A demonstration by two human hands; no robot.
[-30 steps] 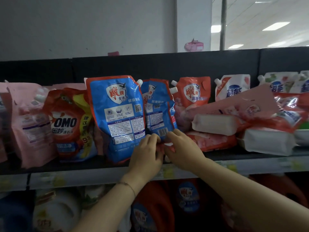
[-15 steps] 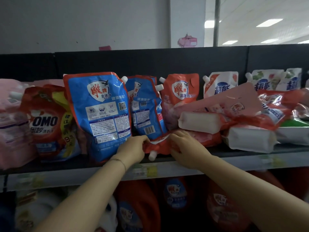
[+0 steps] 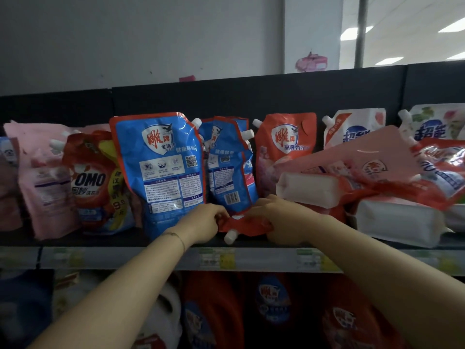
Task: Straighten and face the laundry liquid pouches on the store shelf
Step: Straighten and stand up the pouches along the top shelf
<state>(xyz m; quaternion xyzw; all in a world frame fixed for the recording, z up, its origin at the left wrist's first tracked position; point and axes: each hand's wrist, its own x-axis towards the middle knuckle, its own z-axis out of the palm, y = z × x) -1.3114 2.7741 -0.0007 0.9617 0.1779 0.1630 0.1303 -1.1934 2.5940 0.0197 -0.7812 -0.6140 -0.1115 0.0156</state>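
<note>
A red pouch (image 3: 242, 225) lies flat at the shelf's front edge, its white spout toward me. My left hand (image 3: 201, 224) grips its left end and my right hand (image 3: 279, 217) grips its right end. Behind it stand a large blue pouch (image 3: 161, 170) with its back label facing out and a narrower blue pouch (image 3: 230, 167) leaning beside it. An upright red pouch (image 3: 283, 147) stands right of those. Most of the flat pouch's body is hidden under my right hand.
At the left stand an OMO pouch (image 3: 93, 180) and pink pouches (image 3: 42, 177). To the right, pink and red pouches (image 3: 364, 170) lie toppled in a pile, white pouches (image 3: 354, 127) behind. The shelf edge (image 3: 251, 259) carries price labels; bottles (image 3: 271, 303) stand below.
The red pouch has slid out from under the blue pouches toward the shelf's front edge, its spout now showing. Both hands moved slightly apart along it.
</note>
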